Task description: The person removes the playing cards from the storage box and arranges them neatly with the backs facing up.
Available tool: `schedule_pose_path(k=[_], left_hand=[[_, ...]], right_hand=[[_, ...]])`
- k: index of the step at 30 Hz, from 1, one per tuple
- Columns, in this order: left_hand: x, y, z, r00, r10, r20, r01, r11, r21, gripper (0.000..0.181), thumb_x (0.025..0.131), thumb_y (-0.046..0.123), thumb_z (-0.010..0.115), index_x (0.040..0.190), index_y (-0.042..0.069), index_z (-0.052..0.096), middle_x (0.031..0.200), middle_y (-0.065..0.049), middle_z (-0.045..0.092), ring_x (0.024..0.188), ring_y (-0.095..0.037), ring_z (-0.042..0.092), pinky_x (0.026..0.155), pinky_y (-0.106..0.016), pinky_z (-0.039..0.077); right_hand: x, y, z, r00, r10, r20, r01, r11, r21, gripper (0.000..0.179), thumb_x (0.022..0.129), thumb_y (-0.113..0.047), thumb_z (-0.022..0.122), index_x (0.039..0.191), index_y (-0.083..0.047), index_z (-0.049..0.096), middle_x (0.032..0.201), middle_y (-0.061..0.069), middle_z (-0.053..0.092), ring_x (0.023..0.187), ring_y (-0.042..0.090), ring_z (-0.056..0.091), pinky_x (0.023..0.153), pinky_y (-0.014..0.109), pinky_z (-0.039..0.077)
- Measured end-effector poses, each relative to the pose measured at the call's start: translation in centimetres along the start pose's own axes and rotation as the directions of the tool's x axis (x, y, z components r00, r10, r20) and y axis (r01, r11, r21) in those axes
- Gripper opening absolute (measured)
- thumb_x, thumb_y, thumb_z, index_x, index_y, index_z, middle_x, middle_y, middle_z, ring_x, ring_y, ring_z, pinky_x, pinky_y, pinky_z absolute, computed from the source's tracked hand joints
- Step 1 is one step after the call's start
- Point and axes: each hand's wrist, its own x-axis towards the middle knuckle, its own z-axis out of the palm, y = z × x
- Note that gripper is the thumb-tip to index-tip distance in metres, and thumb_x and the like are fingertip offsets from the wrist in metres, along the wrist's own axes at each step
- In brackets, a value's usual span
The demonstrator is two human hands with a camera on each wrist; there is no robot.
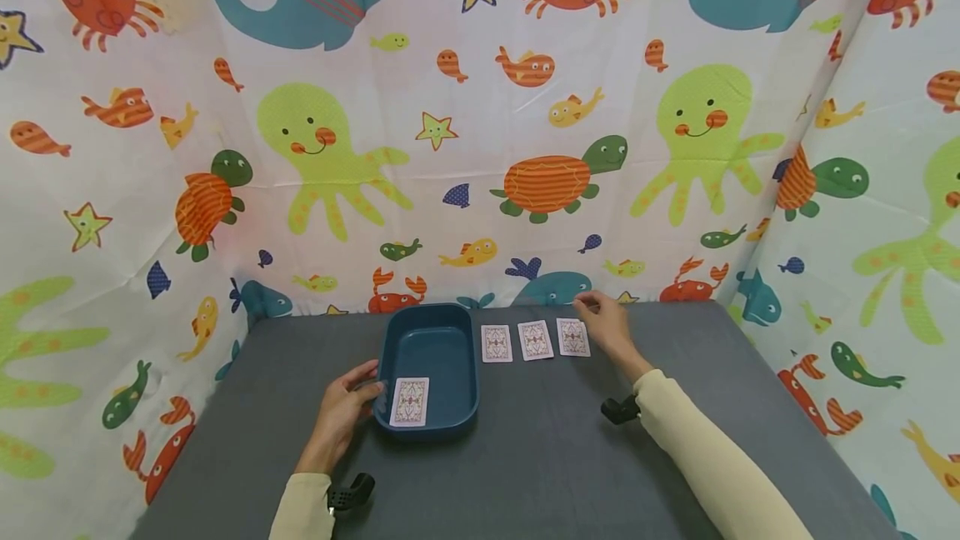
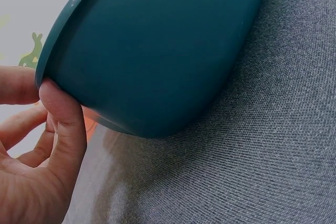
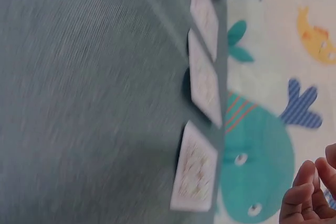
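My left hand [image 1: 339, 417] is at the left side of a dark blue rectangular tray [image 1: 465, 427]. In the left wrist view its thumb [image 2: 62, 100] and forefinger pinch the tray's rim. A face-down playing card [image 1: 409, 402] lies inside, toward the tray's near left corner. To the right of the tray, a left card [image 1: 496, 343], a middle card [image 1: 536, 340] and a right card [image 1: 573, 337] lie face down in a row. My right hand [image 1: 611, 330] hovers beside the right card, apart from it in the right wrist view, fingers loosely bent and no object visible in them.
The cards and tray rest on a grey cloth-covered table [image 1: 540, 457]. Close behind its far edge hangs a white curtain [image 1: 480, 182] with sea-animal prints, which also runs along both sides. A dark wrist device [image 1: 621, 410] sits at the right sleeve.
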Motion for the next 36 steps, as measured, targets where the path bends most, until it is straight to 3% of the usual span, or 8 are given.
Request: schedule_pose_path(k=[8, 19, 28, 32, 36], left_hand=[[0.0, 0.0, 0.1, 1.000, -0.002, 0.003, 0.002, 1.000, -0.004, 0.048, 0.091, 0.008, 0.063, 0.138, 0.012, 0.055, 0.138, -0.013, 0.053, 0.093, -0.014, 0.057, 0.071, -0.029, 0.049], [-0.1, 0.0, -0.1, 1.000, -0.003, 0.003, 0.003, 1.000, -0.005, 0.049, 0.091, 0.008, 0.063, 0.139, 0.011, 0.054, 0.139, -0.013, 0.052, 0.091, -0.012, 0.058, 0.070, -0.029, 0.050], [0.0, 0.1, 0.0, 1.000, -0.007, 0.007, 0.007, 1.000, -0.005, 0.048, 0.092, 0.009, 0.062, 0.139, 0.012, 0.054, 0.139, -0.012, 0.053, 0.095, -0.015, 0.058, 0.073, -0.029, 0.050], [0.1, 0.1, 0.0, 1.000, -0.006, 0.008, 0.006, 1.000, -0.009, 0.048, 0.092, 0.009, 0.063, 0.139, 0.012, 0.054, 0.139, -0.012, 0.053, 0.094, -0.014, 0.059, 0.072, -0.029, 0.050], [0.0, 0.1, 0.0, 1.000, -0.005, 0.007, 0.005, 1.000, -0.009, 0.048, 0.092, 0.009, 0.062, 0.139, 0.012, 0.054, 0.139, -0.012, 0.053, 0.095, -0.014, 0.059, 0.073, -0.029, 0.050]], right_hand=[[-1.9, -2.9, 1.1, 0.995, -0.097, 0.007, 0.097, 0.994, 0.056, 0.029, 0.099, -0.033, 0.057, 0.115, -0.011, 0.067, 0.106, 0.011, 0.070, 0.093, 0.025, 0.066, 0.074, 0.035, 0.052], [-4.2, -6.7, 2.5, 0.981, -0.195, 0.010, 0.191, 0.968, 0.166, 0.025, 0.097, -0.029, 0.061, 0.112, -0.010, 0.069, 0.102, 0.008, 0.070, 0.086, 0.019, 0.065, 0.080, 0.033, 0.050], [-5.8, -8.5, 4.2, 0.965, -0.258, 0.039, 0.240, 0.936, 0.259, 0.021, 0.097, -0.022, 0.063, 0.109, -0.006, 0.069, 0.099, 0.011, 0.070, 0.085, 0.022, 0.066, 0.074, 0.027, 0.050], [-6.6, -9.3, 5.1, 0.963, -0.263, 0.055, 0.233, 0.921, 0.313, 0.019, 0.096, -0.016, 0.063, 0.108, -0.002, 0.069, 0.100, 0.016, 0.069, 0.086, 0.029, 0.066, 0.073, 0.026, 0.049], [-7.2, -9.9, 6.0, 0.964, -0.255, 0.073, 0.217, 0.917, 0.334, 0.017, 0.095, -0.014, 0.063, 0.108, -0.003, 0.069, 0.100, 0.014, 0.069, 0.085, 0.026, 0.065, 0.073, 0.024, 0.049]])
